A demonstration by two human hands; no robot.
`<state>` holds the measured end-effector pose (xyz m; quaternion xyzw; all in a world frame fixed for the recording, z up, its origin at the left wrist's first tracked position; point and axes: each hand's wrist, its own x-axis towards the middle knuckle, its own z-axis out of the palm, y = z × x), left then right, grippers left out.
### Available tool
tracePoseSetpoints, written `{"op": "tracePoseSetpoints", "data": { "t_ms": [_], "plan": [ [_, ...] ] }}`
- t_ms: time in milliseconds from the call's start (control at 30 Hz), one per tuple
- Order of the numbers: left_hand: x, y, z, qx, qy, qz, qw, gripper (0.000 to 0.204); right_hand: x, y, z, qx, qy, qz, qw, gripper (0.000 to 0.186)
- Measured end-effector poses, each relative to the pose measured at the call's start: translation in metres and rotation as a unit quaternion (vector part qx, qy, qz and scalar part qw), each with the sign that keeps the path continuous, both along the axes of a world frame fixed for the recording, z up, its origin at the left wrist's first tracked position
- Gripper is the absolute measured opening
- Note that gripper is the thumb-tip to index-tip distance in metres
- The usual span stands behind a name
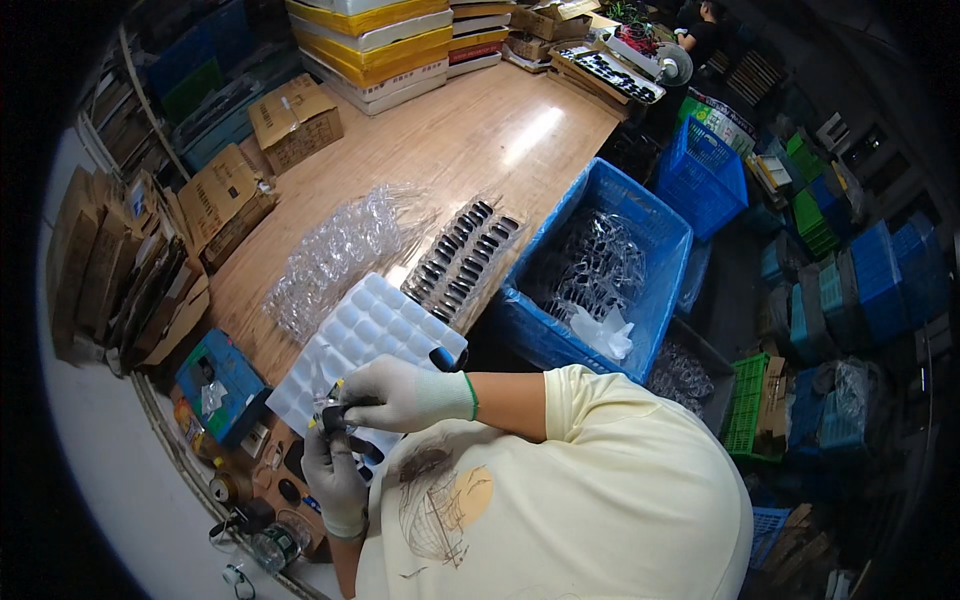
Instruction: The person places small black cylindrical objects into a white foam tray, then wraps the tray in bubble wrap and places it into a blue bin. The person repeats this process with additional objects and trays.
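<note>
- Both hands, in pale knit gloves, meet over the near edge of the tray: the right hand (398,394) and the left hand (334,472) have their fingers curled closed, pinching a small black piece (334,418) between them.
- Close by the hands, the white tray (370,312) lies at a slant, its surface moulded into rows of round dimples; a dark piece (448,358) sits at its right corner.
- Just past the tray, clear plastic packs (340,245) lie in a shiny, crinkled heap, with rows of glossy black pieces (462,256) beside them.
- Smooth wood grain of the table (440,145) shows from the packs to the stacked boxes (375,55) at the far side.
- Along the table's right edge stands a blue plastic crate (655,207), open-topped, holding tangled clear plastic.
- Left of the tray, near the table's edge, lies a flat blue box (215,375); creased cardboard boxes (293,122) stand farther up that side.
</note>
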<state>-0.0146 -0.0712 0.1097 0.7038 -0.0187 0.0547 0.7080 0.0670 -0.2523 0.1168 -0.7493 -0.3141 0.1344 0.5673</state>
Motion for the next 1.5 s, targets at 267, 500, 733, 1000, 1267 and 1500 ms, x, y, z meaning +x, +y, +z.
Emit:
{"op": "tracePoseSetpoints", "data": {
  "t_ms": [267, 500, 733, 1000, 1267, 1500],
  "plan": [
    [-0.007, 0.004, -0.004, 0.115, -0.07, 0.024, 0.991, 0.011, -0.015, 0.003, 0.006, -0.029, -0.02, -0.03, 0.999, 0.019],
    [-0.023, 0.023, -0.002, 0.214, -0.078, 0.056, 0.972, 0.012, -0.027, 0.02, 0.013, -0.079, 0.024, 0.014, 0.996, 0.027],
    [-0.065, 0.087, -0.031, 0.176, 0.107, -0.106, 0.973, 0.032, -0.046, 0.019, -0.022, -0.073, -0.098, 0.219, 0.968, 0.026],
    [-0.059, 0.092, -0.164, 0.322, 0.374, 0.107, 0.863, 0.056, -0.043, 0.015, -0.021, -0.067, 0.15, 0.085, 0.983, 0.036],
    [-0.066, 0.104, -0.131, 0.026, 0.342, 0.183, 0.921, 0.028, -0.046, 0.003, -0.027, 0.099, 0.293, 0.108, 0.945, 0.074],
    [-0.033, 0.047, -0.062, -0.147, 0.129, 0.025, 0.98, 0.027, -0.049, 0.036, -0.027, -0.088, 0.068, 0.064, 0.992, 0.052]
  ]
}}
